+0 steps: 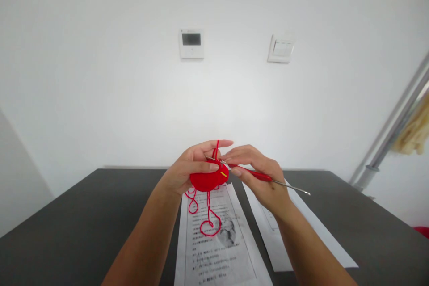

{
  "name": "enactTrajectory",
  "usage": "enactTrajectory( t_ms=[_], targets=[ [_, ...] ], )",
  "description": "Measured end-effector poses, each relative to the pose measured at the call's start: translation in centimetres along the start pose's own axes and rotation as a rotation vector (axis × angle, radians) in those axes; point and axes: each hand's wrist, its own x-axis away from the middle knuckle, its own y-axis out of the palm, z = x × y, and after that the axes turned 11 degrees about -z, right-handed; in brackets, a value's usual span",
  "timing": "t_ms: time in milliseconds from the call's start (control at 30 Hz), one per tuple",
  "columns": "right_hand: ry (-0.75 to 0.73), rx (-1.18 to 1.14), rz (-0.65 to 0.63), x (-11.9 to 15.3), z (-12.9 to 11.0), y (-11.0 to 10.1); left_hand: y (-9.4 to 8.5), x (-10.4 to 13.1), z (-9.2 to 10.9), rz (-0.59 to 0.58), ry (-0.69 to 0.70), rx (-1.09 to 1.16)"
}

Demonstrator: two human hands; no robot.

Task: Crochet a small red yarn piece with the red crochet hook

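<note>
My left hand (pixel 186 165) grips a red crocheted piece (pixel 205 182) between thumb and fingers, its index finger stretched out with red yarn (pixel 217 145) over it. A small yellow marker (pixel 223 173) shows on the piece's right side. My right hand (pixel 259 174) is closed around the red handle of a crochet hook (pixel 259 175). The hook's metal tip lies at the top edge of the piece, by the left fingers; its other metal end points down to the right. Loose red yarn hangs below the piece in loops.
Under my hands a printed sheet (pixel 214 259) lies on the dark table (pixel 134 205), with a second paper (pixel 315 241) to its right. The white wall behind carries a thermostat panel (pixel 191 44) and a light switch (pixel 281 49). A metal pole (pixel 385 143) leans at the right.
</note>
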Motion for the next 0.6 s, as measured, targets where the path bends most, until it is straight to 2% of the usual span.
enactTrajectory(
  t_ms=[233, 600],
  targets=[
    [0.15, -0.268, 0.058, 0.27, -0.73, -0.4, 0.26, -0.18, 0.23, -0.076, 0.185, 0.061],
    [0.211, -0.396, 0.043, 0.39, -0.55, -0.85, -0.15, 0.26, 0.79, -0.129, 0.126, 0.025]
  ],
)
